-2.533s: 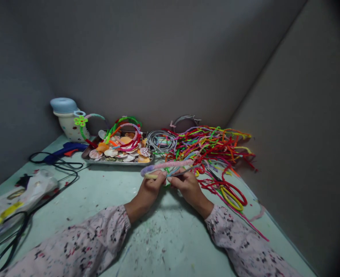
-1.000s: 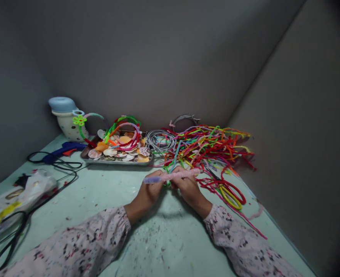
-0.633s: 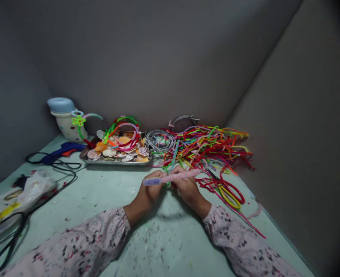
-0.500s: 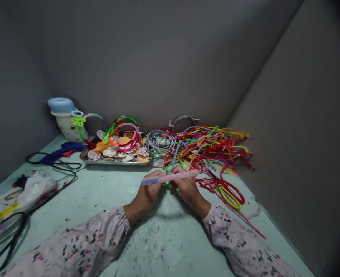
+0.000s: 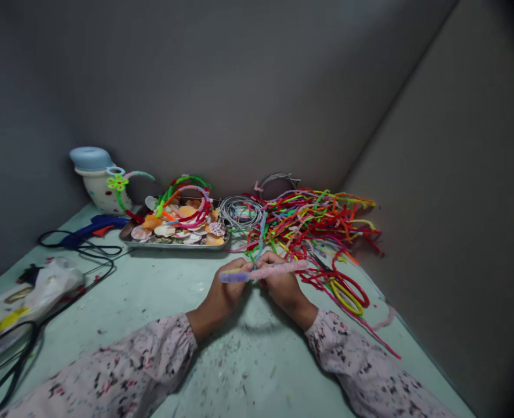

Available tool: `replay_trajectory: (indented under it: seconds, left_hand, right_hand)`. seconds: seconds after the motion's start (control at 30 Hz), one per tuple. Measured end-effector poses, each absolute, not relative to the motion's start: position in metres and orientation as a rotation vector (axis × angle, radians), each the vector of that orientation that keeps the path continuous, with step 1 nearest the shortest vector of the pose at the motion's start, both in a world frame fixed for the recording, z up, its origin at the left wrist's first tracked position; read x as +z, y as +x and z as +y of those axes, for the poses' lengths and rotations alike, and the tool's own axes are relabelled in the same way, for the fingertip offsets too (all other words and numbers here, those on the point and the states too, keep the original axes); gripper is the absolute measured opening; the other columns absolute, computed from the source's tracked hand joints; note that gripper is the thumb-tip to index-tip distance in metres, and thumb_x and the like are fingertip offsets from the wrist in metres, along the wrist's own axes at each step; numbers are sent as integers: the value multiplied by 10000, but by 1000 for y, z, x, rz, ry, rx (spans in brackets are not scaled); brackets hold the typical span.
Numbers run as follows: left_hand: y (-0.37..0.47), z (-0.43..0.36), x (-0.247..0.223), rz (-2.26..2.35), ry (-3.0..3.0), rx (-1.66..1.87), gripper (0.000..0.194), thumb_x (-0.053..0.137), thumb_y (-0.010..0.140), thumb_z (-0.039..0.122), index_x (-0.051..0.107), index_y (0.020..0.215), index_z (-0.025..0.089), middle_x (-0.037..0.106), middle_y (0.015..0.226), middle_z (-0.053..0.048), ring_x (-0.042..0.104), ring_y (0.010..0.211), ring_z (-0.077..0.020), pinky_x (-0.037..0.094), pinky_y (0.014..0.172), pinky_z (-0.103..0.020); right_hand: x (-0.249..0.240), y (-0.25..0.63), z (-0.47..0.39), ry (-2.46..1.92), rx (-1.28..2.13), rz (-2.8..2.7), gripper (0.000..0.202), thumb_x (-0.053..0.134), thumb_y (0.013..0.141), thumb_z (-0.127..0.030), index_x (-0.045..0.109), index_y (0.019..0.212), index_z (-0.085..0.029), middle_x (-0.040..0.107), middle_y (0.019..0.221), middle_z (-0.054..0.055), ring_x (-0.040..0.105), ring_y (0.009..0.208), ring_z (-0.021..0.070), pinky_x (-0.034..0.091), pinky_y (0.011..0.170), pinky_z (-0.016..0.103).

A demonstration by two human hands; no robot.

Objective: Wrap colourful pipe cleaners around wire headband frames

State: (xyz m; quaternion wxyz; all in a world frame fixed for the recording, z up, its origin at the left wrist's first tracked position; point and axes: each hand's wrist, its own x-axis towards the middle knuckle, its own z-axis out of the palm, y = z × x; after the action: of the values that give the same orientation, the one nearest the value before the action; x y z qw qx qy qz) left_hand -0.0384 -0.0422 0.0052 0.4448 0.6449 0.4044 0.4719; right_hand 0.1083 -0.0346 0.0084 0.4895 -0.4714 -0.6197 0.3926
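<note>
A more upright blue strand (image 5: 262, 232), a slightly shifted wrapped band (image 5: 278, 269)

Compared with half a second ago, the blue strand leans less to the right and the pink-and-purple wrapped band sits a little lower, nearer the wearer; the hands stay almost in place.

The pale green surface (image 5: 161, 313) carries everything. At its far right spreads a pile of fuzzy strands (image 5: 322, 215), many colours tangled together. Left of it stands a metal tray (image 5: 178, 246) heaped with shells, and beyond that a tilted bottle (image 5: 104, 191) with a blue cap.

The left hand (image 5: 224, 290) and right hand (image 5: 281, 287) meet at the middle, fingertips close. Each grip is narrow: the left seems to pinch the wrapped band at a pale yellow stretch, the right the blue strand near its base. The wrapped band crosses in front of both thumbs, so the exact contact is hidden. The blue strand rises between the hands toward the pile.

The step in hand looks like winding the blue strand onto the wrapped band. The next move likely calls for a steady left grip while the right brings the loose length around, snug against the last turn.
</note>
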Motion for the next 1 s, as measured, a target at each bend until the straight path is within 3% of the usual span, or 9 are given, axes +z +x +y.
replay_trajectory:
  seconds: [0.17, 0.27, 0.4, 0.7, 1.0]
  left_hand:
    - [-39, -40, 5, 1021, 1558, 1183, 329, 469, 874, 375, 481, 609, 180, 458, 600, 7, 405, 595, -135, 315, 552, -265]
    - [-41, -37, 3, 1076, 1538, 1192, 322, 464, 868, 384, 479, 607, 196, 452, 589, 6, 398, 582, -142, 312, 543, -273]
    - [-41, -35, 1, 1135, 1460, 1203, 315, 437, 871, 342, 439, 587, 206, 429, 585, 9, 369, 549, -136, 297, 527, -282]
    - [-39, -35, -6, 1091, 1397, 1221, 329, 476, 848, 401, 451, 584, 205, 418, 554, 4, 367, 533, -134, 284, 479, -269]
    - [-40, -34, -5, 1146, 1356, 1206, 355, 475, 835, 412, 439, 546, 210, 416, 510, 17, 402, 529, -143, 311, 510, -284]
  right_hand:
    - [11, 108, -37, -1150, 983, -1506, 152, 522, 795, -265, 521, 655, -204, 493, 540, -37, 448, 515, 125, 368, 491, 239]
    - [11, 107, -37, -1088, 972, -1492, 100, 571, 800, -291, 560, 780, -193, 539, 636, -24, 499, 579, 130, 419, 546, 244]
    - [5, 105, -36, -990, 1001, -1449, 213, 626, 772, -271, 527, 953, -218, 562, 732, -27, 540, 629, 132, 452, 578, 244]
    - [3, 107, -37, -994, 876, -1544, 83, 631, 783, -236, 632, 858, -202, 636, 826, 15, 594, 733, 147, 483, 664, 261]
    - [-1, 113, -34, -1058, 704, -1684, 149, 598, 848, -297, 687, 918, -200, 686, 854, 52, 627, 740, 174, 501, 683, 300]
